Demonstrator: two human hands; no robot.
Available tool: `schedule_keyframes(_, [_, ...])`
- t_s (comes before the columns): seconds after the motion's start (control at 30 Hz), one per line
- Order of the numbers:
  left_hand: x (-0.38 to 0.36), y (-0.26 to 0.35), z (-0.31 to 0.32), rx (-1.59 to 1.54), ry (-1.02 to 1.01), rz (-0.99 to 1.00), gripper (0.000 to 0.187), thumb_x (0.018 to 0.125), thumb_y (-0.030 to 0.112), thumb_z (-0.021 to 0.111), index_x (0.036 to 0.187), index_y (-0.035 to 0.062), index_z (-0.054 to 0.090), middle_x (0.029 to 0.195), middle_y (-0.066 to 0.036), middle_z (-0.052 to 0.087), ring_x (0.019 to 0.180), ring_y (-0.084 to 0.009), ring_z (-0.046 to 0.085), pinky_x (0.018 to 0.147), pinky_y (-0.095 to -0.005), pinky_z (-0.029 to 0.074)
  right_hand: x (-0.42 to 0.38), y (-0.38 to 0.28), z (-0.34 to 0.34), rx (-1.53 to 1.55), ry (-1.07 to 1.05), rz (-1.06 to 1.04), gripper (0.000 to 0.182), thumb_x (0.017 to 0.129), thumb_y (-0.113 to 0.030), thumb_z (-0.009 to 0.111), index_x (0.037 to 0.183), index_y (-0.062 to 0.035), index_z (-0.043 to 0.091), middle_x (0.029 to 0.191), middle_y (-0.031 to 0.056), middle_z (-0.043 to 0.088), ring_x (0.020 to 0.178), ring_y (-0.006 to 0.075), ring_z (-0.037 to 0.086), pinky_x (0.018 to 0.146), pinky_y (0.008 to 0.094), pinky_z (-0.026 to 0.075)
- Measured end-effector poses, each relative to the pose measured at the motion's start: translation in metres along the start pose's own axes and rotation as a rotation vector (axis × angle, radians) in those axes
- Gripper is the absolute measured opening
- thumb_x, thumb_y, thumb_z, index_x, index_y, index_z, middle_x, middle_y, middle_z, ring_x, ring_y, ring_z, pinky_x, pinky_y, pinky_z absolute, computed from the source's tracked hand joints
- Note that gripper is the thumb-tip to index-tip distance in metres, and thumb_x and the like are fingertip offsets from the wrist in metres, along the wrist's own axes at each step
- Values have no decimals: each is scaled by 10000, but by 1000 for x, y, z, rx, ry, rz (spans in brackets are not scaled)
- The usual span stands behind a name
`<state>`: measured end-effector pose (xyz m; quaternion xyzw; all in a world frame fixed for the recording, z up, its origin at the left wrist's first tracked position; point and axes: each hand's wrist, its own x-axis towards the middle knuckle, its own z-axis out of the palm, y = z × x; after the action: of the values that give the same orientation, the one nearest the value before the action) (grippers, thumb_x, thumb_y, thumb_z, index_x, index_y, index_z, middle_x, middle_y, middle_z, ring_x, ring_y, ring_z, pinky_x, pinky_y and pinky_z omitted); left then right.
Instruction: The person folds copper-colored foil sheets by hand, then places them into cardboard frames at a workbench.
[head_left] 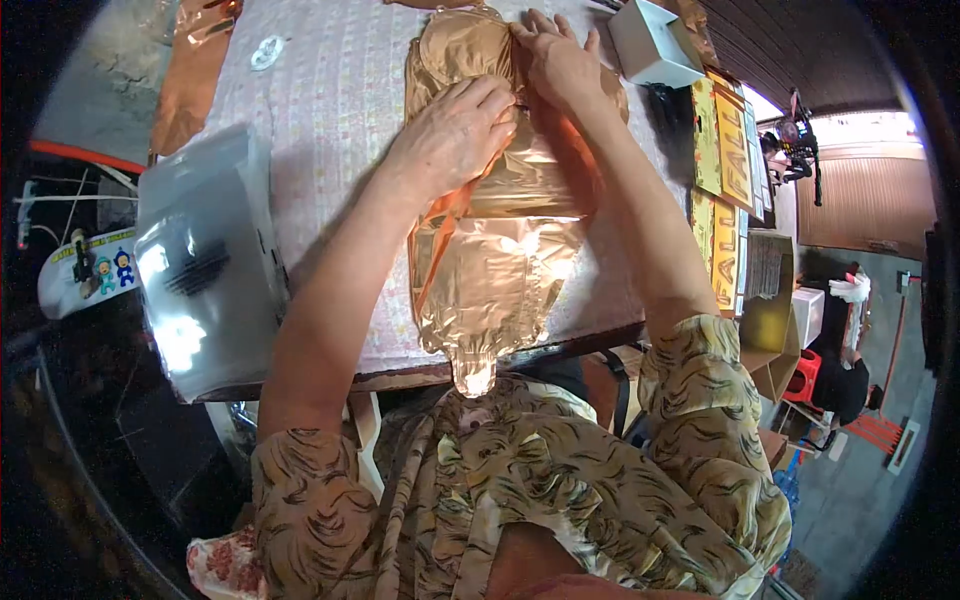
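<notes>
A flat, uninflated copper-coloured foil balloon (500, 265) lies lengthwise on the table in front of me, partly folded. Its narrow tab hangs over the near table edge. My left hand (455, 135) is closed at the balloon's middle, fingers together and bent over a fold of foil; the fingertips are partly hidden. Farther up, my right hand (562, 65) rests on the balloon's right side with its fingers spread apart. Between the hands, the foil is creased and rounded at the far end.
A patterned cloth covers the table (330, 130). Clear plastic bags (210, 265) are stacked at left. On the right are an open white box (655, 45), yellow printed packs (725, 150) and a cardboard box (770, 320). Another person (850, 385) is in the right background.
</notes>
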<state>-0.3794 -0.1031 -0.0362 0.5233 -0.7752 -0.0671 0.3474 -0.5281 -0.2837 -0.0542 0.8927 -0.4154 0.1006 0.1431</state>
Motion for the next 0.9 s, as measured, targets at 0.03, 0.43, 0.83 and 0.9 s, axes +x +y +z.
schedule_keyframes(0.03, [1,-1,1,-5,0,1,305,976,214,632,1188,-1,593,1283,-163,589,1207,-358,578,1056,-448,474,8,2,9,-30,-2,9,515,991,-197,493,1483,-334,561,1614,21,450,1482,350,418,1169,734,222])
schedule_keyframes(0.43, [0,-3,3,-14,5,-36,397,980,246,623,1307,24,588,1343,-143,588,1246,-350,574,1086,-435,463,-64,16,-60,64,36,-162,689,907,-49,501,1520,-363,521,1655,14,390,1513,342,376,1204,689,183])
schedule_keyframes(0.83, [-2,-10,11,113,25,67,392,1007,255,588,1330,34,614,1311,-109,575,1226,-312,583,1070,-428,482,-114,-4,-69,13,49,-210,667,899,-51,558,1477,-385,574,1661,-21,378,1541,261,338,1235,634,150])
schedule_keyframes(0.9, [-1,-9,9,104,12,47,390,1009,257,589,1334,42,613,1329,-107,572,1236,-314,578,1069,-431,483,-117,-7,-74,-10,32,-213,656,898,-61,560,1474,-374,578,1668,-22,364,1543,259,330,1233,649,142])
